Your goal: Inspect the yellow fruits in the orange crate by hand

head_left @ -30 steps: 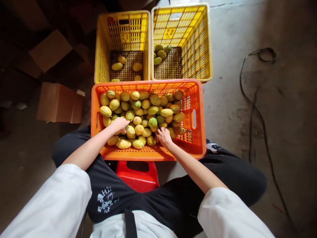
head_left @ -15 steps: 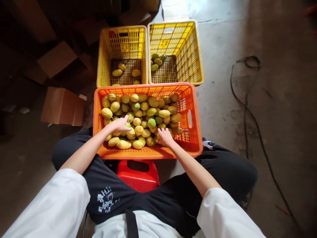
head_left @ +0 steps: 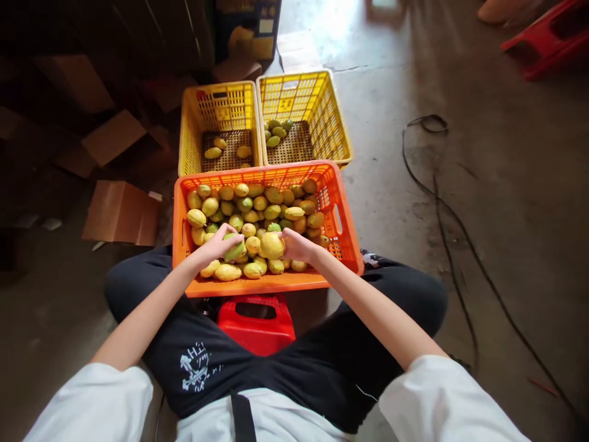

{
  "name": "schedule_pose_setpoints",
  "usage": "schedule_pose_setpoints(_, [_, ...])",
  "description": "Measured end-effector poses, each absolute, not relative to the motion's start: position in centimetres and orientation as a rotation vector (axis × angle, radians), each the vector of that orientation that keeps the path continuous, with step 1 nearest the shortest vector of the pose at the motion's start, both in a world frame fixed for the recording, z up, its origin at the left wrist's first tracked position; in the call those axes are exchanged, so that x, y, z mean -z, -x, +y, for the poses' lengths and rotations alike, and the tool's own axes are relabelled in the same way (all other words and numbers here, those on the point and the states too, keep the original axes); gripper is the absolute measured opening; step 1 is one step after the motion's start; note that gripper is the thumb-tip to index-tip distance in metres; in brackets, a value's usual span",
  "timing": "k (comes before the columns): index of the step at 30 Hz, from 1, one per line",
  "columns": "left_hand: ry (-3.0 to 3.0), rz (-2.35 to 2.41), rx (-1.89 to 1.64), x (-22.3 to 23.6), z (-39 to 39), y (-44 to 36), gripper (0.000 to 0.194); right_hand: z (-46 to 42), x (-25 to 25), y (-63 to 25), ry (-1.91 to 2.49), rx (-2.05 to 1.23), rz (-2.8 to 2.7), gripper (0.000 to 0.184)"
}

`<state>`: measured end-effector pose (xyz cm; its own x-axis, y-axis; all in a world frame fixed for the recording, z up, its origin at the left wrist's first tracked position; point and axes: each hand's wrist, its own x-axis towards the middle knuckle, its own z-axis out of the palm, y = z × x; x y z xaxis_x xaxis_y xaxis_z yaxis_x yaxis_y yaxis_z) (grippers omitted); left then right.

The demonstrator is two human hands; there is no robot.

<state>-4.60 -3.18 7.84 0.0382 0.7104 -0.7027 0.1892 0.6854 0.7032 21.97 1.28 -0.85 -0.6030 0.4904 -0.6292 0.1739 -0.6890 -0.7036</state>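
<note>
My left hand (head_left: 219, 244) is closed round a green lemon (head_left: 235, 248), held over the left half of an orange crate (head_left: 257, 286). A larger yellow lemon (head_left: 272, 245) is in my right hand (head_left: 298, 244), gripped from its right side and raised just above the pile. Below both hands, many yellow and greenish lemons (head_left: 229, 272) fill most of the crate. The undersides of the two held fruits are hidden.
Behind the orange crate stand two yellow crates: the left one (head_left: 183, 138) holds several yellow lemons, the right one (head_left: 341, 123) several green ones. A red stool (head_left: 257, 337) supports the front. Cardboard boxes (head_left: 122, 212) lie left; a black cable (head_left: 464, 227) runs across the floor right.
My right hand has come up from the pile and moved left with a yellow lemon. My left hand now has a green lemon lifted in its fingers. The camera view has shifted.
</note>
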Motion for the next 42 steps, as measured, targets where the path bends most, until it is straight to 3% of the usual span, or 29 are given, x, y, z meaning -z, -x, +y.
schedule_pose_setpoints(3, [-0.454,1.354,-0.591,-8.4,-4.2,3.3,0.032,-0.1,-2.1,-21.9,1.017,-2.528,-0.654,0.048])
schedule_pose_setpoints(10, [-0.242,1.108,-0.806,-6.9,-5.6,2.0,0.046,-3.8,-5.0,-23.1,1.147,-2.262,-0.227,0.033])
schedule_pose_setpoints(21, [0.08,1.144,-0.871,-4.9,-2.2,0.1,0.038,-1.4,-2.2,-22.7,1.327,-2.005,-0.256,0.031])
schedule_pose_setpoints(28, [0.039,1.183,-0.767,-3.1,-2.5,0.3,0.018,-1.7,-1.0,-22.4,1.327,-2.023,-0.182,0.031])
schedule_pose_setpoints(32, [-0.054,1.204,-0.837,-2.3,-2.7,0.2,0.025,-1.8,-0.4,-22.0,1.36,-2.03,-0.158,0.016])
schedule_pose_setpoints(35, [-0.089,1.221,-0.854,-1.9,-2.8,0.0,0.029,-1.8,-0.2,-21.7,1.329,-2.03,-0.178,0.017])
schedule_pose_setpoints(42, [0.066,1.296,-0.869,-1.8,-2.9,-0.6,0.008,-1.8,0.0,-21.9,1.34,-2.08,-0.126,0.021])
